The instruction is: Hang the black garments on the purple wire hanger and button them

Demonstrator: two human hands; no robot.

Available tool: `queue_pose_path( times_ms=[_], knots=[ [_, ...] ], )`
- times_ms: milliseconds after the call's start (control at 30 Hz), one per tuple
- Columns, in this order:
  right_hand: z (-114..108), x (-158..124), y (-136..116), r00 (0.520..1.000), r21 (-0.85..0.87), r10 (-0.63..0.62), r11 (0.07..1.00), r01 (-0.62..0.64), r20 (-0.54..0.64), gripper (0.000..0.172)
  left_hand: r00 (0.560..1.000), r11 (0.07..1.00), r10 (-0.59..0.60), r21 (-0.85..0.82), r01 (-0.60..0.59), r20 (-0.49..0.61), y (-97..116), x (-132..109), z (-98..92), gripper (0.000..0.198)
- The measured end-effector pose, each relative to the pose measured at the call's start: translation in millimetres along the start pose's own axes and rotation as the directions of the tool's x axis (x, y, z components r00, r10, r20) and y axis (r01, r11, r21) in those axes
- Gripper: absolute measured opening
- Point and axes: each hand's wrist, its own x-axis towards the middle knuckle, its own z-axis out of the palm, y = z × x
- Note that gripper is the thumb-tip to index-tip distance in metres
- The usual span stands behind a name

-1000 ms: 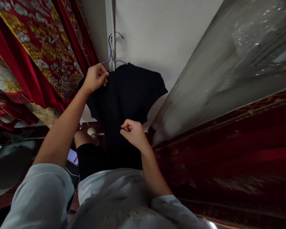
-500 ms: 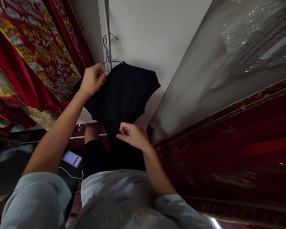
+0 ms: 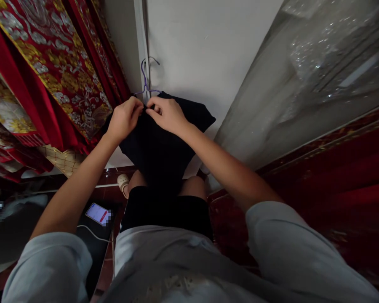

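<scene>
A black short-sleeved shirt [image 3: 164,143] hangs on a purple wire hanger [image 3: 145,82], its hook up against the white wall. At the neckline, my left hand [image 3: 126,117] pinches the cloth on the left side of the front. Close beside it, my right hand [image 3: 168,114] is closed with thumb and fingertips on the same neckline. The two sets of fingertips nearly meet just under the hanger. Whatever small part lies between them is too dark to make out. The lower end of the shirt hangs down between my legs.
Red and gold embroidered cloths [image 3: 66,75] hang at left. A lit phone [image 3: 96,212] lies on a dark seat with a white cable [image 3: 93,232]. Plastic-wrapped goods [image 3: 290,97] lean at right above a red panel [image 3: 322,189]. A beige clog [image 3: 123,182] shows on my foot.
My right hand has moved up from the shirt's lower front to the neckline beside my left hand. My left hand has stayed at the neckline. The view has shifted slightly.
</scene>
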Motion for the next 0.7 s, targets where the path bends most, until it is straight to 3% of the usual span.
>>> queue_pose_path(
  times_ms=[133, 333, 433, 700],
  knots=[
    [-0.8, 6.9, -10.1, 0.997, -0.031, -0.049, 0.998, 0.051, 0.055, 0.002, 0.99, 0.997, -0.074, -0.031, 0.071, -0.117, -4.2, -10.6, 10.1, 0.031],
    [27.9, 5.1, -4.1, 0.999, 0.098, -0.029, 0.995, 0.027, 0.023, 0.008, 0.895, 0.96, -0.278, -0.14, 0.244, -0.349, 5.5, -51.5, 64.4, 0.034],
    [34.3, 1.3, 5.7, 1.0, 0.144, -0.016, 0.989, 0.012, 0.024, 0.01, 0.89, 0.957, -0.281, -0.173, 0.232, -0.359, 4.9, -58.8, 78.0, 0.036],
    [9.5, -9.9, 14.3, 0.998, 0.146, 0.009, 0.989, -0.018, 0.061, 0.025, 0.943, 0.953, -0.236, -0.245, 0.177, -0.236, 3.0, -44.5, 76.1, 0.037]
  ],
)
